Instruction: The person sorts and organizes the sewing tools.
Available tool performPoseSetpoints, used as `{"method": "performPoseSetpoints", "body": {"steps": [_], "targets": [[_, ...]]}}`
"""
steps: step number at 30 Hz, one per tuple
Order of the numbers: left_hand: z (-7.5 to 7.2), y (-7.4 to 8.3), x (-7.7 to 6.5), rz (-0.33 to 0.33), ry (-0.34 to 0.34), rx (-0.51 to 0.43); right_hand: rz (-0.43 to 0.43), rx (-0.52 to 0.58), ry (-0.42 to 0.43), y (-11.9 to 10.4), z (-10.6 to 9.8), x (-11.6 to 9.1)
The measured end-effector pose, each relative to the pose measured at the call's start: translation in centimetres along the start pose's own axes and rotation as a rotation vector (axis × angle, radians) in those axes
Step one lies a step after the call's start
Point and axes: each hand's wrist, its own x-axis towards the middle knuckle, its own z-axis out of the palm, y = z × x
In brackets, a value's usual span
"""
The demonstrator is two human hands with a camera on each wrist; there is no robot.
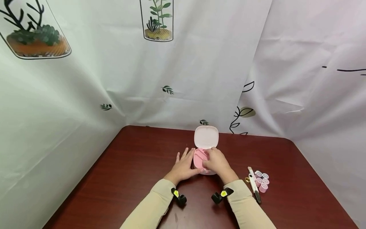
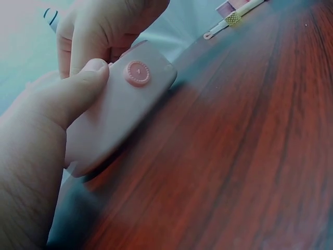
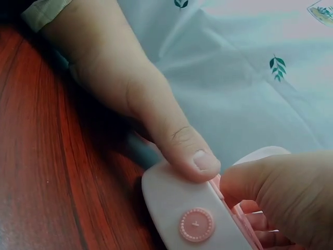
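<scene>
A small white and pink box (image 1: 208, 172) stands on the table with its hinged lid (image 1: 206, 137) raised at the back. A round pink button-shaped piece (image 3: 196, 224) is on its front wall. My left hand (image 1: 183, 168) rests against the box's left side, fingers straight and spread, and its thumb (image 2: 89, 78) presses the front top edge. My right hand (image 1: 218, 161) reaches into the box from the right. Its thumb and curled fingers grip the pink inner tray (image 1: 199, 156), which has slots; the fingertips are partly hidden.
To the right on the brown table (image 1: 143, 152) lie several pink cylinders with clear tops (image 1: 264, 187), a white-handled tool with a dark end (image 1: 254, 184) and a small gold-coloured piece (image 1: 247, 179). A white printed curtain (image 1: 183, 70) hangs behind the table.
</scene>
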Motion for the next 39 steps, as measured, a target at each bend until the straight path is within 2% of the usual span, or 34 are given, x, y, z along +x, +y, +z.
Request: {"method": "performPoseSetpoints", "body": {"steps": [10, 22, 28, 39], "targets": [[-0.7, 0.1, 0.4, 0.002, 0.018, 0.002, -0.019, 0.011, 0.066, -0.2, -0.7, 0.6], [-0.4, -0.3, 0.1, -0.005, -0.005, 0.023, 0.032, 0.072, 0.073, 0.3, -2.2, 0.2], [-0.4, -0.3, 0.0, -0.003, 0.004, 0.013, 0.065, 0.082, 0.066, 1.3, -3.1, -0.2], [0.0, -0.1, 0.1, 0.002, 0.009, 0.001, 0.094, 0.078, 0.127, 4.7, -4.9, -0.9]]}}
